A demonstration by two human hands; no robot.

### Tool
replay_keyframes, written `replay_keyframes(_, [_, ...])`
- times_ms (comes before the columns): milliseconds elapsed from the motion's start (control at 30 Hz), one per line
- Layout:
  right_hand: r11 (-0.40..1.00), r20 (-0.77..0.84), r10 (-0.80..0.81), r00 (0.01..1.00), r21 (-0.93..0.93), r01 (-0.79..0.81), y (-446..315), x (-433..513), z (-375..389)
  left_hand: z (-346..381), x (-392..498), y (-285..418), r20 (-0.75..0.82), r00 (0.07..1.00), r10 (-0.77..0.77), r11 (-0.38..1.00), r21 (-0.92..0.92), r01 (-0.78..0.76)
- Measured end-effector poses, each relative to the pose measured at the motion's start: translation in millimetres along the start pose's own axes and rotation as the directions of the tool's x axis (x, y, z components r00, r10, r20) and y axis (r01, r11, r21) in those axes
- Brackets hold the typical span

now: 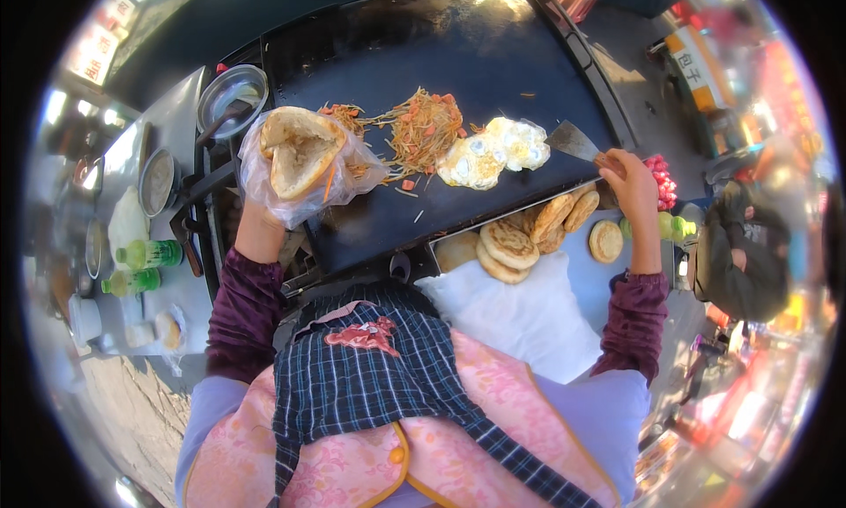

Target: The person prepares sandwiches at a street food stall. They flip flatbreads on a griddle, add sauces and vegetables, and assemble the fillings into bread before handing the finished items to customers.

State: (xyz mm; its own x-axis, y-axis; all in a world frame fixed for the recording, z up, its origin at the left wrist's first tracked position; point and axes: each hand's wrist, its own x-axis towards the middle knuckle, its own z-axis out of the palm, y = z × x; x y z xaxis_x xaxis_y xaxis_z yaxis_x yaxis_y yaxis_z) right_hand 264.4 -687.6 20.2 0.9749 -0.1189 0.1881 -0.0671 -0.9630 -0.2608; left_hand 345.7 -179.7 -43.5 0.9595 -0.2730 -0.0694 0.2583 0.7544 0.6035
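On the left, my left hand (pixel 261 227) holds a split round flatbread (pixel 301 151) in a clear plastic bag (pixel 360 176); the bag hides most of the fingers. The bread gapes open, facing up. My right hand (pixel 628 177) grips the wooden handle of a metal scraper (pixel 574 141), whose blade is over the right part of the black griddle (pixel 462 52). Left of the blade, fried eggs (pixel 496 152) lie on the griddle. A heap of shredded vegetables with orange-pink pieces (pixel 425 128) touches or nearly touches the eggs, and more shreds lie beside the bag.
Several round flatbreads (pixel 509 243) rest by the griddle's near right edge, beside a white cloth (pixel 515 310). At left are a metal bowl with a utensil (pixel 232 101), another bowl (pixel 158 181) and green bottles (pixel 149 253). A seated person (pixel 743 250) is at far right.
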Motion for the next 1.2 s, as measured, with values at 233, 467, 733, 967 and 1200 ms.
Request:
replay_keyframes(233, [0.994, 0.157, -0.027, 0.987, -0.101, 0.043, 12.6, 0.7, 61.2, 31.0, 7.7, -10.2, -0.005, 1.0, -0.024, 0.996, -0.087, 0.024])
replay_keyframes(467, [0.997, -0.146, -0.08, 0.986, -0.034, 0.076, -32.3, 43.9, 114.5, 51.0, 22.1, -23.1, 0.041, 0.999, -0.03, 0.999, 0.047, 0.028])
replay_keyframes(733, [0.999, 0.037, 0.019, 0.999, -0.03, -0.017, 7.3, 55.9, 120.2, 50.6, 25.2, -23.4, 0.068, 0.992, -0.108, 0.974, -0.19, 0.119])
replay_keyframes(967, [0.898, 0.008, -0.022, 1.0, 0.44, 0.017, -4.5, 101.4, 185.1, 36.3, 51.7, -19.4, 0.056, 0.995, -0.079, 0.986, 0.154, 0.07])
replay_keyframes(1200, [0.613, 0.151, -0.097, 0.984, 0.788, -0.06, -43.5, 102.9, 98.6, 12.4, 119.7, -9.0, 0.045, 0.934, -0.356, 0.915, -0.189, 0.358])
